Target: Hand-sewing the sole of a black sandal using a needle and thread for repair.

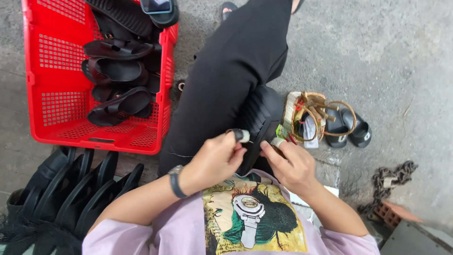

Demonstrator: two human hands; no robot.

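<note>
A black ribbed sandal sole rests on my lap against my black trouser leg. My left hand, with a dark watch on the wrist, is curled closed and pinches a small pale tool at the sole's edge. My right hand grips the sole's right edge, thumb and finger covered with pale tape. What lies between the two hands on the sole is too small to tell.
A red plastic crate with several black sandals stands at the left. More black sandals stand in a row at the lower left. A woven basket with tools, a black slide pair, a rusty chain and a brick lie at the right.
</note>
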